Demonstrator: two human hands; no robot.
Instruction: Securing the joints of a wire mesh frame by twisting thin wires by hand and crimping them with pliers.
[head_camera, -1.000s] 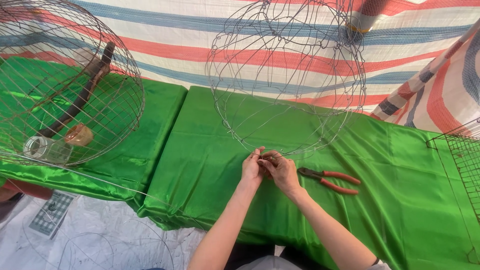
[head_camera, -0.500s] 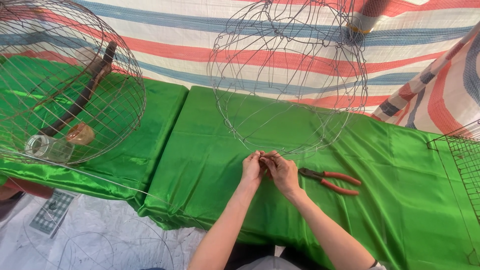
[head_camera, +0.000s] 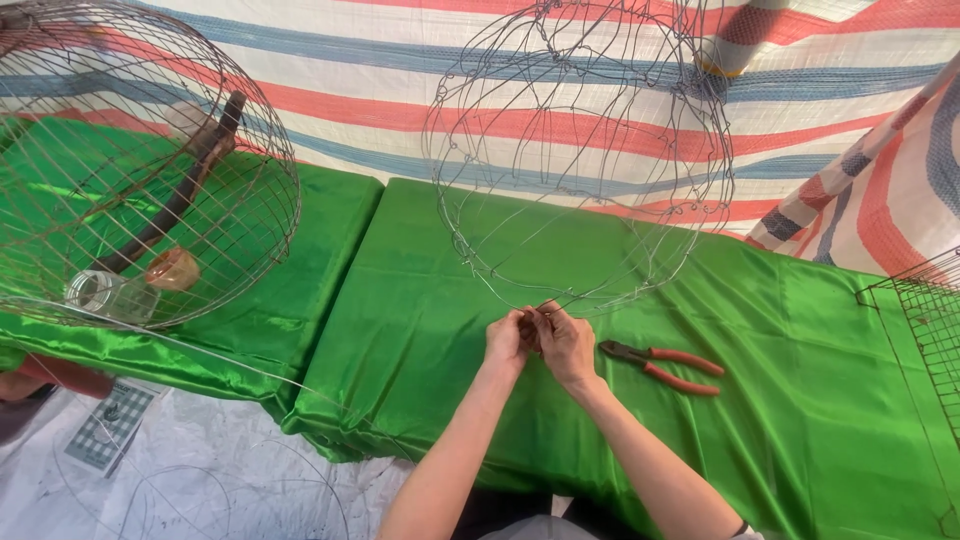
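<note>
A round wire cage frame (head_camera: 580, 150) stands on its side on a green cloth-covered table (head_camera: 420, 300). My left hand (head_camera: 507, 341) and my right hand (head_camera: 565, 343) meet at the bottom rim of the frame, fingers pinched together on the thin wire there. Both hands touch each other at the fingertips. Red-handled pliers (head_camera: 665, 364) lie on the cloth just right of my right hand.
A finished domed wire cage (head_camera: 140, 170) with a wooden perch, a glass jar (head_camera: 110, 297) and a small cup stands at left. A flat wire mesh panel (head_camera: 920, 320) is at the right edge. A striped tarp hangs behind. Wire loops lie on the floor.
Both hands stay at the frame's bottom rim, with only slight finger movement on the wire. The pliers and cages have not moved.
</note>
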